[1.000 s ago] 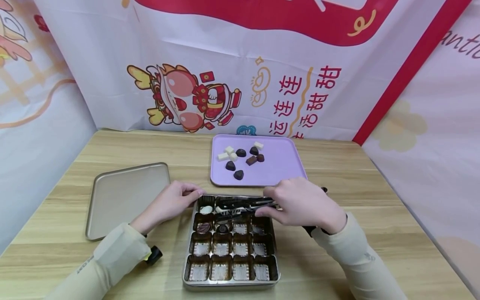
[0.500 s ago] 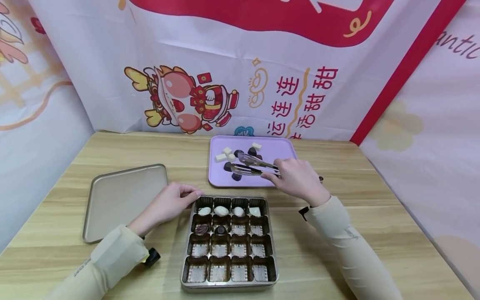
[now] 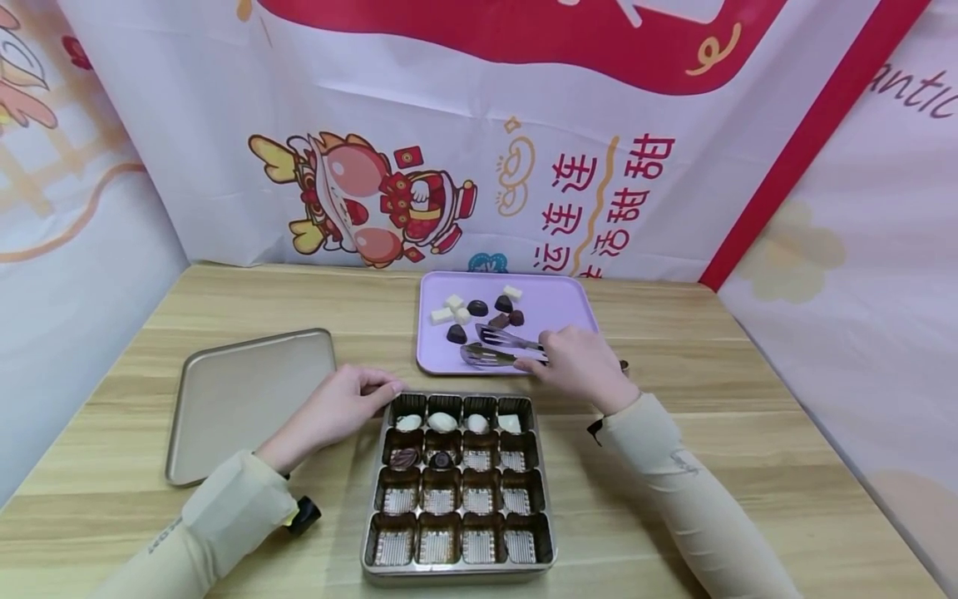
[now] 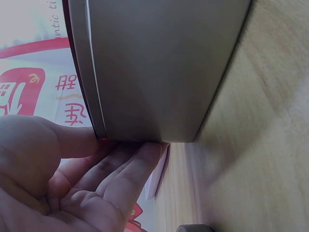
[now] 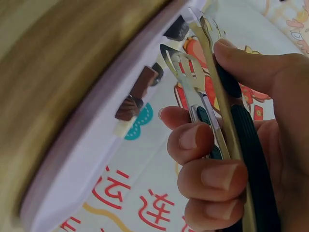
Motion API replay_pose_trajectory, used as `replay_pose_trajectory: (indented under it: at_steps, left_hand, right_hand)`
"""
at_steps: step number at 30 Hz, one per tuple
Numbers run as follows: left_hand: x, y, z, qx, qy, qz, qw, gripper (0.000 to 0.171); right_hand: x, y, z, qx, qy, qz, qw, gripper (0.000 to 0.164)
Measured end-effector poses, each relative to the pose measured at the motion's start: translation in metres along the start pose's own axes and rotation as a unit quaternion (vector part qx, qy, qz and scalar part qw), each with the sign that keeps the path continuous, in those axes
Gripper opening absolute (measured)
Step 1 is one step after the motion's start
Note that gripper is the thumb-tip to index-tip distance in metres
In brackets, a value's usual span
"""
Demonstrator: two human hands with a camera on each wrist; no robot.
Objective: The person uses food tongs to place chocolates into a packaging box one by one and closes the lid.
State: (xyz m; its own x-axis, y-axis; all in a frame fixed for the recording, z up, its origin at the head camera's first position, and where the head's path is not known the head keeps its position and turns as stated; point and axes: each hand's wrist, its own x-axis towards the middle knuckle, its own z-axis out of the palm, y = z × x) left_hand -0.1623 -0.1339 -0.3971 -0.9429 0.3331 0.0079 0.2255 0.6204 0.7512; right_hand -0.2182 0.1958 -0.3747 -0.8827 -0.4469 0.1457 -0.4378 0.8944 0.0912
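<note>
In the head view my left hand [image 3: 348, 403] holds the back-left corner of a metal tin [image 3: 458, 576]. Its thumb is on the rim, its fingers against the outer wall, as the left wrist view shows. A brown divided insert fills the tin; its back row holds white chocolates [image 3: 443, 422], and two dark chocolates [image 3: 441, 459] lie in the second row. My right hand [image 3: 576, 362] grips slotted metal tongs [image 5: 223, 106] with dark handles. The spread tong tips are low over the lilac tray [image 3: 557, 299], hiding one piece there.
White pieces [image 3: 443, 316] and several dark chocolates [image 3: 456, 334] lie on the left and middle of the lilac tray. A flat beige metal lid or tray [image 3: 250, 403] lies left of the tin. A printed curtain [image 3: 449, 100] rises behind the table.
My right hand has moved the tongs from over the tin's back row to the lilac tray, then lowered them toward its front. The back-right white chocolate is uncovered. My left hand stays put.
</note>
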Motion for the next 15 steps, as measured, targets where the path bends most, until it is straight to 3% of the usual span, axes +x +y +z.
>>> replay_pose_trajectory:
  at_steps: [15]
  left_hand:
    - [-0.0004,0.0007,-0.0014,-0.010,-0.009,-0.006,0.9999,0.024]
  right_hand:
    - [-0.0007,-0.0042,0.0038,0.014,-0.002,-0.011,1.000,0.046]
